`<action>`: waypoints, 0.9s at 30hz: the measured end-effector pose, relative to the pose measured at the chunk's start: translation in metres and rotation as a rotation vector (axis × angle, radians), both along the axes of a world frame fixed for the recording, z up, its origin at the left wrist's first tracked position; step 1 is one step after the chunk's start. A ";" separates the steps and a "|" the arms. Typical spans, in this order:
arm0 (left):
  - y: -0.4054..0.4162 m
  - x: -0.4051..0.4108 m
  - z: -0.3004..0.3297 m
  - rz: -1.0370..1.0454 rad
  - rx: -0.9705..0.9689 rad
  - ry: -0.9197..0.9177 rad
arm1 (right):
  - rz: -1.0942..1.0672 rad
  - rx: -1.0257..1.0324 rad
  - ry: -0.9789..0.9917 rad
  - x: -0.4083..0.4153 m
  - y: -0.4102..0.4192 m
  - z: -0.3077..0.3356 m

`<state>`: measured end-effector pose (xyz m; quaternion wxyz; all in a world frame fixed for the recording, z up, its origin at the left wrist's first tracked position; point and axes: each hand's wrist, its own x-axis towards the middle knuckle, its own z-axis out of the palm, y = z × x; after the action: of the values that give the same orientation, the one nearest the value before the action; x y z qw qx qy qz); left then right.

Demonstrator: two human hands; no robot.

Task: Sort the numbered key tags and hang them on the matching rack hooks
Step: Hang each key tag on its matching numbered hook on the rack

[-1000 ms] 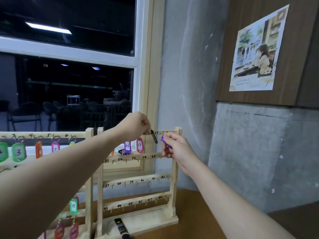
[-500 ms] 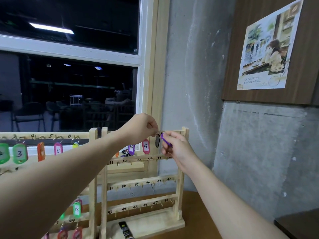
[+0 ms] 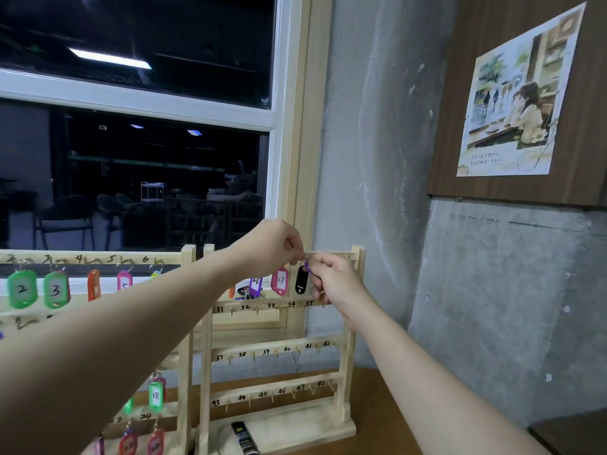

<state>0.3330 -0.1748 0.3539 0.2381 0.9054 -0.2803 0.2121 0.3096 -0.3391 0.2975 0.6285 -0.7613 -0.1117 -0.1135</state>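
The black key tag (image 3: 301, 280) hangs off the top bar of your right-hand wooden rack (image 3: 357, 326), just right of the pink tag marked 27 (image 3: 280, 281) and above the 35 written on the next bar down. Your left hand (image 3: 274, 246) has its fingertips pinched on the little metal ring (image 3: 306, 256) at the top of that black tag, right up against the bar. Your right hand (image 3: 335, 280) sits just right of the tag with fingers curled around a purple tag (image 3: 307, 266), only a sliver of it peeking out. Left of the pink one there's a purple tag reading 26 (image 3: 255, 285). The rack's lower bars run 31 to 48, hooks bare. A black tube (image 3: 243, 437) lies on the rack's base. Left of it stands a second rack (image 3: 185, 356) carrying green tags 2 (image 3: 21, 289) and 3 (image 3: 56, 289) and a green 18 (image 3: 156, 395).
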 end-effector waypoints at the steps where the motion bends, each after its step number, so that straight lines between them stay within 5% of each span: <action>1: 0.000 -0.001 0.000 0.001 0.003 0.001 | -0.020 -0.015 0.009 0.000 0.001 -0.001; 10: 0.001 -0.030 -0.004 0.052 -0.105 -0.156 | -0.057 -0.014 0.154 -0.011 -0.011 -0.020; 17: -0.020 -0.071 -0.081 -0.073 0.100 -0.510 | -0.216 -0.412 0.178 -0.055 -0.090 -0.062; 21: -0.049 -0.084 -0.151 -0.122 0.231 -0.325 | -0.346 -0.493 0.246 -0.096 -0.152 -0.104; 27: -0.126 -0.113 -0.238 -0.153 0.224 0.233 | -0.514 -0.633 0.388 -0.165 -0.227 -0.194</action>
<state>0.2195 -0.3004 0.1163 0.1823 0.9207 -0.3407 0.0544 0.1442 -0.5660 0.1039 0.3255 -0.9263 0.1716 -0.0812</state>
